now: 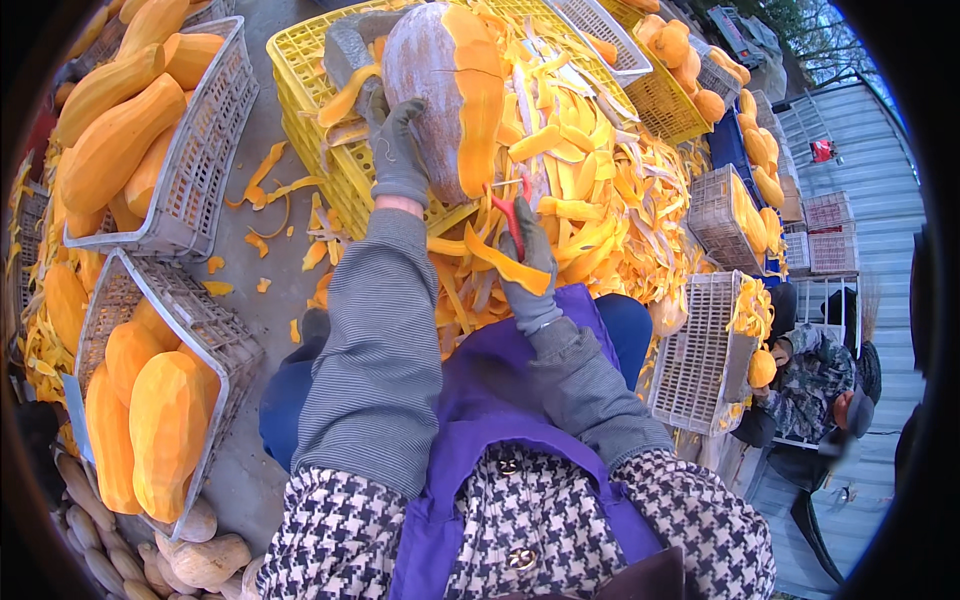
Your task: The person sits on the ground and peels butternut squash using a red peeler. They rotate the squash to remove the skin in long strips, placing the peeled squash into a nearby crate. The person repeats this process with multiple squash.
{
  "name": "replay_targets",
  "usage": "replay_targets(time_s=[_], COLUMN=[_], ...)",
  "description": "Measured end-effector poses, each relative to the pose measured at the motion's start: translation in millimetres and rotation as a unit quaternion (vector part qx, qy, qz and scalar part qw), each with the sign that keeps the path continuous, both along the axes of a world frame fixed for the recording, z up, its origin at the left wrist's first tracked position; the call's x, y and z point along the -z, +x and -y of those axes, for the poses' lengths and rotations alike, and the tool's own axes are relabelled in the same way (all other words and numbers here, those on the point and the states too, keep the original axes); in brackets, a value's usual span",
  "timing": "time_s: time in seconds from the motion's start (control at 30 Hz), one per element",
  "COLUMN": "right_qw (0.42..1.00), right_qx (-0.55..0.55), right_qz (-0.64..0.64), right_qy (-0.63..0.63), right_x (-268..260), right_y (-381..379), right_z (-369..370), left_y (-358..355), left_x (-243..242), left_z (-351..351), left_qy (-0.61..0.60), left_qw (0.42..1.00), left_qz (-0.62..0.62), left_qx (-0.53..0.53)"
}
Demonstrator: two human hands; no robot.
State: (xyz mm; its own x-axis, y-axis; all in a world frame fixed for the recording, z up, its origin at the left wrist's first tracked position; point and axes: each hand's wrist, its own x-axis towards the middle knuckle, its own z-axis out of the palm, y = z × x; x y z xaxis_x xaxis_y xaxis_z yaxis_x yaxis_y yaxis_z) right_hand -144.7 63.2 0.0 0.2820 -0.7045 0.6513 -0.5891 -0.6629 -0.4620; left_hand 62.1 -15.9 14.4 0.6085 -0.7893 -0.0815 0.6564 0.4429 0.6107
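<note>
A large pumpkin (431, 97), partly peeled down its right side, lies on a stack of yellow plastic crates (300, 67). My left hand (399, 150), in a grey glove, steadies its lower left side. A red-handled peeler (511, 217) is gripped in my gloved right hand (532, 259), its blade near the lower end of the peeled orange strip. A long curl of peel (506, 262) hangs across the fingers of that hand. Beside the pumpkin rises a large heap of orange peelings (600, 180). A grey block (352, 49) rests against the pumpkin's far left side.
Crates of peeled squash (124, 127) stand at the left, with another crate (169, 330) nearer. Unpeeled squash (206, 559) lie at the lower left. More crates (694, 352) line the right, where a seated person (814, 382) handles a squash. Peel scraps litter the floor (247, 277).
</note>
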Motion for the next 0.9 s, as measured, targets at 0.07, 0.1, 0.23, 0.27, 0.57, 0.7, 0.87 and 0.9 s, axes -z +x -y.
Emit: replay_targets(time_s=[0.07, 0.1, 0.23, 0.27, 0.57, 0.7, 0.87, 0.9], right_qw=[0.993, 0.999, 0.987, 0.988, 0.993, 0.946, 0.934, 0.980], right_qx=[-0.042, -0.021, -0.026, -0.024, -0.051, 0.016, -0.112, -0.067], right_qz=[0.083, 0.036, -0.101, -0.072, 0.048, -0.132, 0.211, 0.102], right_qy=[0.074, 0.009, 0.120, 0.137, 0.101, 0.296, 0.265, 0.155], right_x=[-37.6, -47.6, -27.2, -11.2, -40.7, -5.8, -23.3, -40.8], right_y=[37.6, 54.9, 48.8, 30.2, 49.9, 4.8, 10.2, 26.9], right_z=[44.0, 64.6, 15.2, -8.9, 62.5, -20.4, 55.5, 98.1], left_y=[0.9, 1.2, 5.4, 5.7, 3.5, -3.7, -42.0, -48.8], left_x=[-0.2, 0.0, 0.9, 1.1, 9.4, 7.9, -4.4, -7.0], left_z=[-0.7, -1.1, 1.8, 2.5, 3.2, 1.6, -3.8, -4.3], left_qy=[0.012, -0.013, 0.017, 0.006, -0.013, 0.001, 0.141, 0.169], left_qw=[0.999, 1.000, 0.999, 1.000, 1.000, 1.000, 0.921, 0.887], left_qz=[-0.038, -0.021, -0.034, -0.029, 0.012, 0.009, 0.302, 0.367], left_qx=[0.014, 0.009, 0.018, 0.007, -0.007, -0.028, -0.204, -0.222])
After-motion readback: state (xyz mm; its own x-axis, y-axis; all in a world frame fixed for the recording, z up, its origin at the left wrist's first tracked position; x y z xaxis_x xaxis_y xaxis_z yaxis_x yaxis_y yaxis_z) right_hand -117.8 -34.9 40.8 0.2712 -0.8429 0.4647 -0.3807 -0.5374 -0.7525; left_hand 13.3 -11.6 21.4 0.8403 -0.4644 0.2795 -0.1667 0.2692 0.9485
